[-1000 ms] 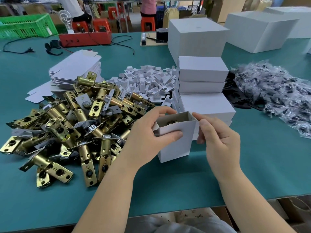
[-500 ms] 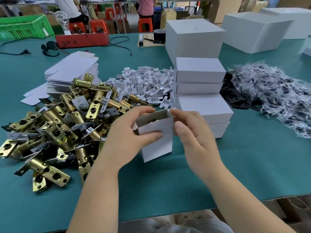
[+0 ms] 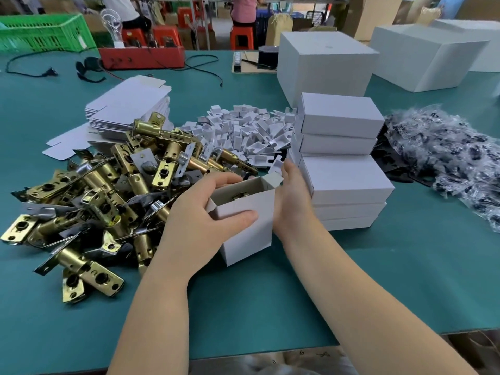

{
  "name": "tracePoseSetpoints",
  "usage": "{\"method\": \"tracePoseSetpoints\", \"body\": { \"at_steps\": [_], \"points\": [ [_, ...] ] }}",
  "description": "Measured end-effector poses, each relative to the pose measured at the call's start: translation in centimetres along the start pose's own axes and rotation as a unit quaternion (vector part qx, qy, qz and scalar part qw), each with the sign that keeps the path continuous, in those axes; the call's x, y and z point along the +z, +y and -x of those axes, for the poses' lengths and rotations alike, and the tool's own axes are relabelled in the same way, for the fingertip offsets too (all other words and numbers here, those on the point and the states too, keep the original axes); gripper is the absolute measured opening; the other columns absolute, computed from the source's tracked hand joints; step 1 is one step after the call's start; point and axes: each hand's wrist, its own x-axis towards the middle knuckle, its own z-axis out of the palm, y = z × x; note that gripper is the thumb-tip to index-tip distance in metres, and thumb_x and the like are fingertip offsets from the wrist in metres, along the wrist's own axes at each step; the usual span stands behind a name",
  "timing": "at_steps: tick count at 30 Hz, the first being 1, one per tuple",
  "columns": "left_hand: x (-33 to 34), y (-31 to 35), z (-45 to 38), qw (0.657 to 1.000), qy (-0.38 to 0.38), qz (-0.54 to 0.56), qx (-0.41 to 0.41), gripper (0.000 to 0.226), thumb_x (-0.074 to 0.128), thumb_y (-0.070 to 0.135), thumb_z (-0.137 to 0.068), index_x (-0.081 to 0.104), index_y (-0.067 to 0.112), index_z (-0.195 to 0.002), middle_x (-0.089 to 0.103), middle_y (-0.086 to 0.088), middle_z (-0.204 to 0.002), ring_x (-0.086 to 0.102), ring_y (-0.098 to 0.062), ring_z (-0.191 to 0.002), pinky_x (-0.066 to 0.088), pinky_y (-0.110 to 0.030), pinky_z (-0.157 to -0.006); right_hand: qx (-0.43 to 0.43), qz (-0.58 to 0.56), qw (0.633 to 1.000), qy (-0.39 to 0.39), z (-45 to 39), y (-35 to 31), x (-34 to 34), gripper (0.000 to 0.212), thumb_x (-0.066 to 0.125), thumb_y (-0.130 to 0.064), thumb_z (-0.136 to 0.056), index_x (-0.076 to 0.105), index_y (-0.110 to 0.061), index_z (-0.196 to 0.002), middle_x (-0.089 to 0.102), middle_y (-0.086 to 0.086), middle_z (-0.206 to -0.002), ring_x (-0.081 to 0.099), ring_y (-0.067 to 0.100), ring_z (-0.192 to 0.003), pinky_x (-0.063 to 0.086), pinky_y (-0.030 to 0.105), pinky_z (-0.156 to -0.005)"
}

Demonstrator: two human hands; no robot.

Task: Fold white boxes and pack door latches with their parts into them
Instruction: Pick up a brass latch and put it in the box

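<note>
Left hand [image 3: 200,220] grips small open-topped white cardboard box [image 3: 247,226] mid-frame; right hand [image 3: 293,201] pinches its side flap. Thin card crushes easily, brass latch inside adds weight: hold by walls.

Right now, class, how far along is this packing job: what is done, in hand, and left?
Done: closed white boxes stand stacked. In hand: the left hand grips an open white box with brass showing inside; the right hand is at its flap. Left: a heap of door latches and flat box blanks remain.
</note>
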Motion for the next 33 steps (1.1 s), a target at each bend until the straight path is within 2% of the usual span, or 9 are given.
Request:
{"method": "tracePoseSetpoints", "body": {
  "at_steps": [5, 11, 14, 16, 19, 21, 25, 29, 33],
  "points": [
    [-0.1, 0.0, 0.1, 1.0, -0.006, -0.001, 0.009, 0.043, 0.081, 0.033, -0.065, 0.064, 0.045, -0.103, 0.067, 0.025, -0.099, 0.064, 0.002, -0.091, 0.048, -0.007, -0.064, 0.011, 0.02, 0.999, 0.047, -1.4, 0.1, 0.6, 0.039, 0.049, -0.046, -0.094, 0.058, -0.01, -0.105, 0.069, 0.01, -0.088, 0.064, 0.021, -0.073, 0.049, 0.027, -0.063],
    [0.0, 0.2, 0.2, 0.999, -0.012, -0.004, 0.031, 0.048, 0.085, 0.015, -0.073, 0.063, 0.048, -0.099, 0.066, 0.03, -0.096, 0.063, 0.007, -0.092, 0.046, -0.003, -0.063, -0.002, 0.047, 0.995, 0.092, -2.5, -0.8, 2.1, 0.024, 0.046, -0.035, -0.099, 0.043, -0.013, -0.091, 0.061, 0.004, -0.045, 0.067, 0.019, -0.056, 0.05, 0.03, -0.059],
    [-0.1, 0.5, 0.3, 0.999, -0.011, -0.011, 0.04, 0.049, 0.084, 0.02, -0.071, 0.061, 0.056, -0.095, 0.064, 0.033, -0.096, 0.061, 0.01, -0.092, 0.044, -0.002, -0.063, 0.002, 0.135, 0.986, 0.103, -2.2, -1.2, 2.3, 0.023, 0.048, -0.036, -0.098, 0.047, -0.013, -0.097, 0.06, -0.001, -0.066, 0.06, 0.013, -0.045, 0.043, 0.019, -0.04],
    [-0.1, 0.5, 0.3, 0.999, -0.01, -0.016, 0.041, 0.047, 0.084, 0.023, -0.07, 0.06, 0.056, -0.095, 0.064, 0.033, -0.097, 0.061, 0.009, -0.093, 0.044, -0.002, -0.064, -0.015, 0.202, 0.974, 0.098, -1.6, -1.1, 1.9, 0.029, 0.048, -0.039, -0.097, 0.052, -0.016, -0.08, 0.06, -0.006, -0.069, 0.056, 0.008, -0.042, 0.039, 0.017, -0.038],
    [0.0, 0.4, 0.3, 0.999, -0.008, -0.017, 0.036, 0.048, 0.085, 0.018, -0.07, 0.061, 0.049, -0.098, 0.065, 0.032, -0.096, 0.062, 0.007, -0.091, 0.045, -0.003, -0.064, -0.071, 0.265, 0.962, -0.009, -0.2, -0.3, 0.9, 0.029, 0.04, -0.047, -0.099, 0.062, -0.029, -0.092, 0.064, -0.005, -0.107, 0.064, 0.008, -0.084, 0.049, 0.026, -0.084],
    [0.1, 0.4, 0.3, 0.999, -0.005, -0.014, 0.034, 0.048, 0.086, 0.015, -0.071, 0.061, 0.045, -0.099, 0.066, 0.031, -0.095, 0.063, 0.007, -0.09, 0.045, -0.004, -0.063, -0.1, 0.299, 0.948, -0.035, 1.4, -0.4, 0.2, 0.037, 0.038, -0.052, -0.098, 0.068, -0.031, -0.105, 0.066, -0.01, -0.119, 0.063, 0.01, -0.102, 0.045, 0.031, -0.092],
    [0.9, 0.7, 0.5, 0.999, 0.005, 0.014, 0.031, 0.044, 0.086, 0.017, -0.071, 0.064, 0.038, -0.103, 0.067, 0.025, -0.094, 0.064, 0.003, -0.088, 0.048, -0.007, -0.063, -0.295, 0.398, 0.868, -0.024, 5.1, -1.5, -0.8, 0.044, 0.042, -0.048, -0.096, 0.074, -0.021, -0.081, 0.072, 0.007, -0.085, 0.064, 0.018, -0.074, 0.043, 0.023, -0.063],
    [2.4, 0.8, 0.8, 0.999, -0.004, 0.039, 0.033, 0.049, 0.087, 0.02, -0.069, 0.065, 0.042, -0.106, 0.069, 0.02, -0.097, 0.065, -0.001, -0.093, 0.051, -0.011, -0.073, -0.546, 0.476, 0.689, -0.021, 8.2, -2.6, -0.8, 0.023, 0.049, -0.041, -0.092, 0.051, -0.023, -0.106, 0.061, 0.008, -0.08, 0.052, 0.02, -0.066, 0.041, 0.032, -0.06],
    [3.7, 0.9, 1.3, 0.999, -0.011, 0.007, 0.05, 0.049, 0.082, 0.026, -0.068, 0.061, 0.052, -0.104, 0.067, 0.025, -0.105, 0.061, 0.006, -0.103, 0.047, -0.008, -0.083, -0.554, 0.449, 0.7, -0.032, 9.2, -4.4, -1.2, 0.019, 0.066, -0.03, -0.086, 0.068, -0.03, -0.067, 0.068, -0.016, -0.073, 0.061, 0.001, -0.066, 0.048, 0.02, -0.066]
  ]
}}
